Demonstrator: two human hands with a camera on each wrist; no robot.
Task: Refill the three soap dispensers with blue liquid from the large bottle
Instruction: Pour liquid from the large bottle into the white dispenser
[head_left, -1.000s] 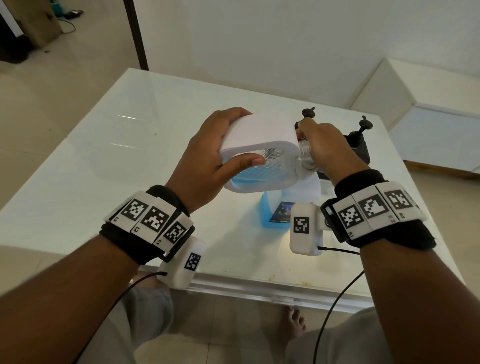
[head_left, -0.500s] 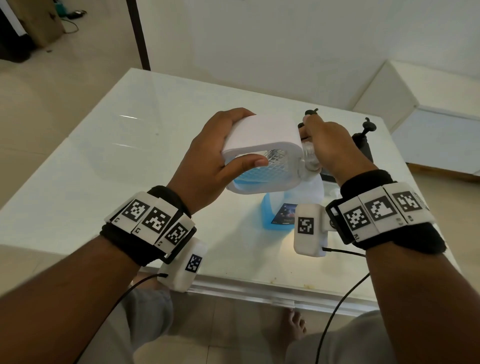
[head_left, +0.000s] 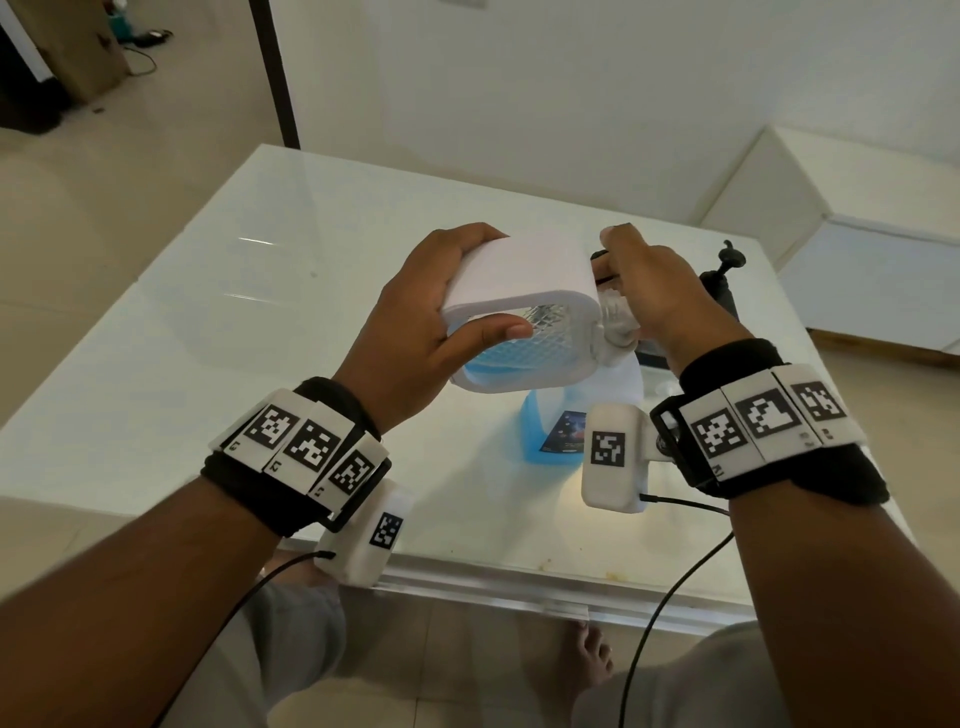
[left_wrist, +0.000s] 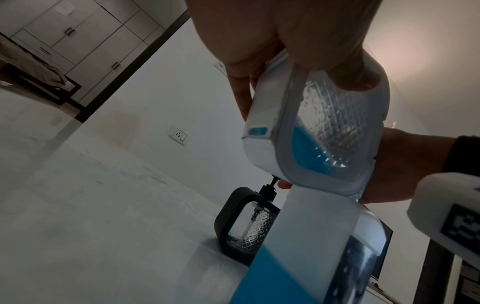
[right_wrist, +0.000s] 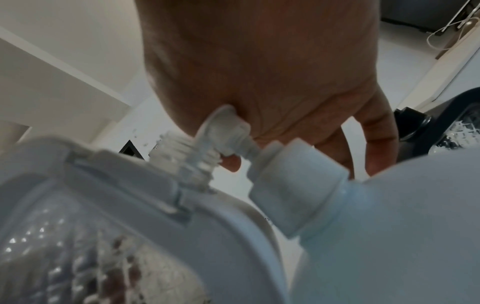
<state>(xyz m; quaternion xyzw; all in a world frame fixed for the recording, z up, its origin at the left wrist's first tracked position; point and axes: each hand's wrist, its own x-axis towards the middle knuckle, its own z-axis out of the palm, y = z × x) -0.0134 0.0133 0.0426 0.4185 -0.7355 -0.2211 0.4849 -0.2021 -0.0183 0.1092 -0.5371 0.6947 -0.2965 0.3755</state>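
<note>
Above the near middle of the white table (head_left: 218, 322), a white soap dispenser (head_left: 519, 296) lies tipped on its side in the air, its clear patterned window facing the person and a pool of blue liquid (left_wrist: 309, 152) settled in its lower part. The left hand (head_left: 415, 322) grips the dispenser's body, thumb across the window and fingers curled over the far side. The right hand (head_left: 654, 291) is curled around the pump top at the dispenser's threaded neck (right_wrist: 187, 162), though exactly what the fingers pinch is hidden. Directly underneath stands the large bottle (head_left: 571, 415), white cap (right_wrist: 293, 174) on, blue liquid filling its lower half. Behind it, toward the table's far right, stand two black dispensers (head_left: 719, 288), one of them (left_wrist: 246, 222) showing a clear window.
</note>
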